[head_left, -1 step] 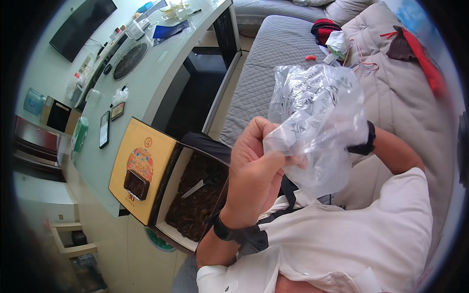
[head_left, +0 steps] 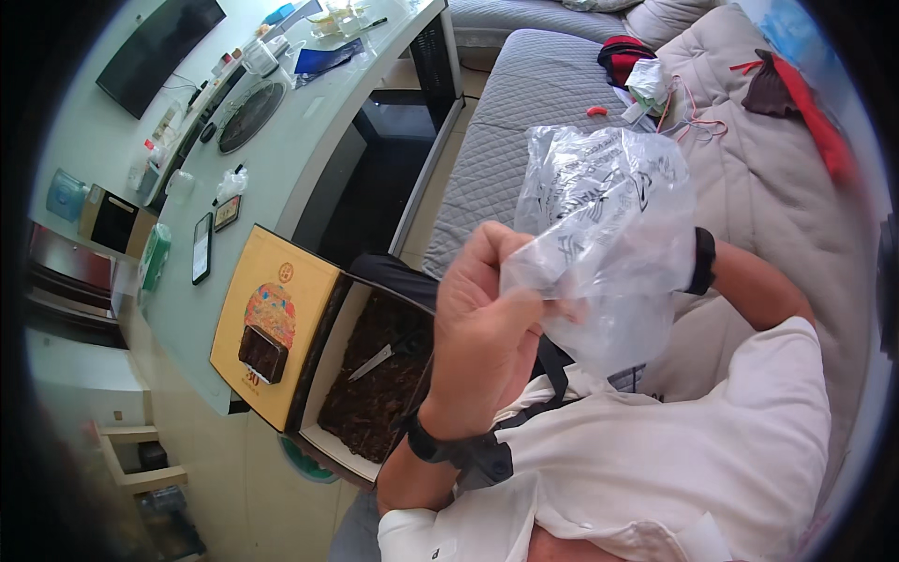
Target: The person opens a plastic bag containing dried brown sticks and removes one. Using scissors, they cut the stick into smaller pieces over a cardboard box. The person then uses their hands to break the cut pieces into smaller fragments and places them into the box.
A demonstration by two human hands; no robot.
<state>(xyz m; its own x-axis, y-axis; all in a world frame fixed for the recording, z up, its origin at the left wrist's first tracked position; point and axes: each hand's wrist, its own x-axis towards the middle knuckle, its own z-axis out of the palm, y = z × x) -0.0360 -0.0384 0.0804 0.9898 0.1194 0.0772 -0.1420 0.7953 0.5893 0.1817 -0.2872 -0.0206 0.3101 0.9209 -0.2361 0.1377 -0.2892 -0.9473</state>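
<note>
A clear plastic bag with dark print is held up in front of my chest. My left hand pinches its near left edge between thumb and fingers. My right hand is mostly covered by the bag; its fingertips show dimly, gripping the plastic close to my left thumb. To the left of my left forearm is an opened box holding dark brown shredded material. Scissors lie on the shreds. On the box's yellow lid rests a small dark rectangular container.
A glass-topped table on the left carries a phone, a white crumpled bag and a round dark tray. Ahead is a sofa with a grey quilted cover, bearing a red-and-black bag and cords.
The bag has shifted and folded slightly, and my right wrist has moved slightly left and up. My left hand keeps its pinch.
</note>
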